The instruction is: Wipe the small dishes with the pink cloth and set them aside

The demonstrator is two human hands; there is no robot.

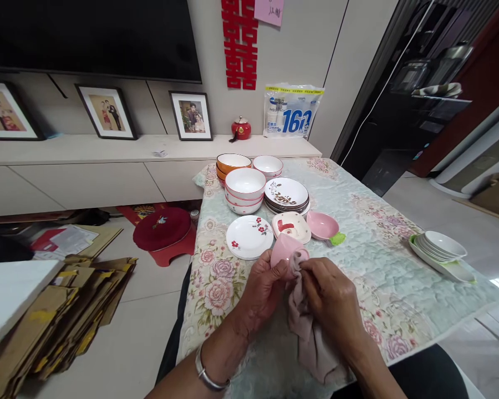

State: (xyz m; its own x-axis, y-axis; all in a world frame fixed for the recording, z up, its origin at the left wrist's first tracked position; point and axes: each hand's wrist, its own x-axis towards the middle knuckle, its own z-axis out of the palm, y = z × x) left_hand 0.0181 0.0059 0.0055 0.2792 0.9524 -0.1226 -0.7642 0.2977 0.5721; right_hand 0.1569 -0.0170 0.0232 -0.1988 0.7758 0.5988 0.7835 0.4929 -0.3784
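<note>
Nearest the camera, along the bottom of the frame: two forearms (378,368), with a silver bangle (205,374) round the left wrist. Holding, just below and right of the frame's centre, a small pink bowl (283,252), tilted above the flowered tablecloth (216,299). Stuffed against its rim, a bunched beige cloth (311,343), hanging down toward lower centre; cannot tell how far inside it reaches.

Just beyond, right of centre: a second pink bowl (322,224) with a green tip, next to a cream dish (304,233) with a red shape showing in it. Left of these, white plates (245,235) with red flowers, stacked. Behind, at upper centre, nested pink-rimmed bowls (244,185), orange bowls (233,160) and brown-patterned plates (289,191). At the right of the frame, small white bowls (438,249) nested on a long dish (461,271).

Reaching up from lower left, left hand (264,280) clasping the small pink bowl, with thumb across its near side; cannot tell how the hidden fingers lie behind it. Angling in from lower right, right hand (330,288) bent at the knuckles, pinching the cloth at the rim.
</note>
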